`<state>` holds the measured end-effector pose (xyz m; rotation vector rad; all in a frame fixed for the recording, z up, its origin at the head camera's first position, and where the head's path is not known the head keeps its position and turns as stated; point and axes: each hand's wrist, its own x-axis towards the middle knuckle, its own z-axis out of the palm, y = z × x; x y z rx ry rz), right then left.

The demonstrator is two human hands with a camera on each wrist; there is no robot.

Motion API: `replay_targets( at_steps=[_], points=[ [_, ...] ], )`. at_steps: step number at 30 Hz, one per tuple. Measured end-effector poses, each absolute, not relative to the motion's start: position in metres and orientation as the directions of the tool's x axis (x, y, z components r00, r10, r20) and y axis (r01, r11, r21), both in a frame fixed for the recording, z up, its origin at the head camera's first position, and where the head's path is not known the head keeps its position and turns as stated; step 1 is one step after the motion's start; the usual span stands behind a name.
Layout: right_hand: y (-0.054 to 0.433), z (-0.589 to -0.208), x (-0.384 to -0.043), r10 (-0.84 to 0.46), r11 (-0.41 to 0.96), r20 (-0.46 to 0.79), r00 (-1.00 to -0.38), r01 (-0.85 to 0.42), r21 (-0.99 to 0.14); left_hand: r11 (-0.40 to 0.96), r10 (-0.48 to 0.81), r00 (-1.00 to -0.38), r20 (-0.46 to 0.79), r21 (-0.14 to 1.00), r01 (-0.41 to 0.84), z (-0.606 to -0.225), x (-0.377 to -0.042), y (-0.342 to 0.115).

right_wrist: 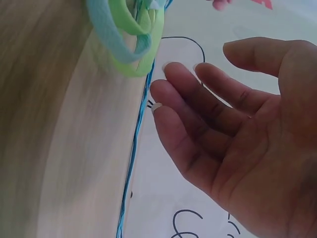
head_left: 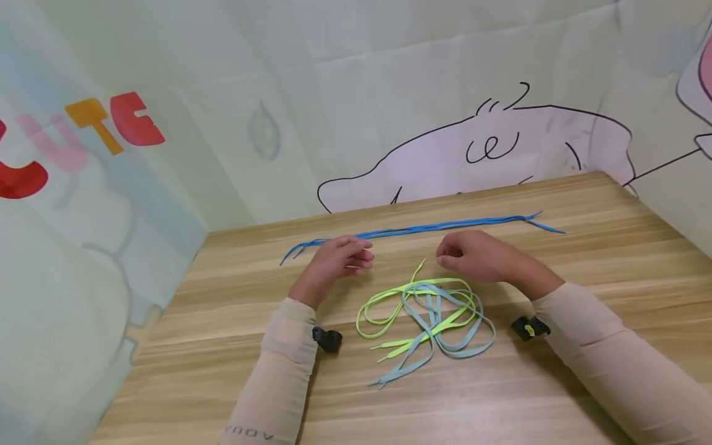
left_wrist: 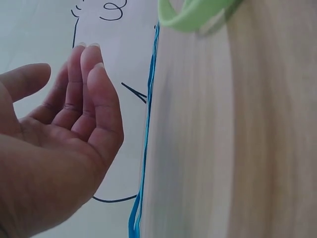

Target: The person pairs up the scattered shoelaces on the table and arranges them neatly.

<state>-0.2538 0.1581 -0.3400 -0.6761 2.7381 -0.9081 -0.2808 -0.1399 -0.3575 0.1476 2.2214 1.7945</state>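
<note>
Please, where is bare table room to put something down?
The table is bare left of the left sleeve and right of the blue laces. It is crowded between left sleeve and right sleeve, where yellow-green laces and pale-blue laces overlap.

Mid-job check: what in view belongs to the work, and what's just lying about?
Probably the work:
- yellow-green lacing, overlapping the light blue lacing
- blue laces, stretched out farther back
- left hand and right hand, both holding nothing

Seemingly just surroundings:
- wooden table
- printed backdrop
- black wrist devices, worn rather than lying about
</note>
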Motion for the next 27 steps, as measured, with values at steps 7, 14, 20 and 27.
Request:
replay_targets(
  at_steps=[7,14,20,27],
  points=[
    [0.16,-0.342,-0.251,-0.497,0.729,-0.058,-0.866,-0.38,-0.569,0.208,0.299,-0.942,-0.154,0.974,-0.093,-0.355,-0.278,-0.132],
    [0.159,-0.346,-0.253,-0.531,0.721,-0.086,-0.843,-0.396,-0.569,0.204,0.301,-0.94,-0.16,0.974,-0.1,-0.356,-0.277,-0.13],
    [0.162,-0.348,-0.254,-0.543,0.741,-0.101,-0.834,-0.419,-0.525,0.201,0.317,-0.933,-0.168,0.974,-0.108,-0.361,-0.276,-0.126],
    [0.162,-0.351,-0.256,-0.537,0.757,-0.149,-0.831,-0.396,-0.52,0.205,0.321,-0.932,-0.169,0.973,-0.106,-0.36,-0.273,-0.126]
  ],
)
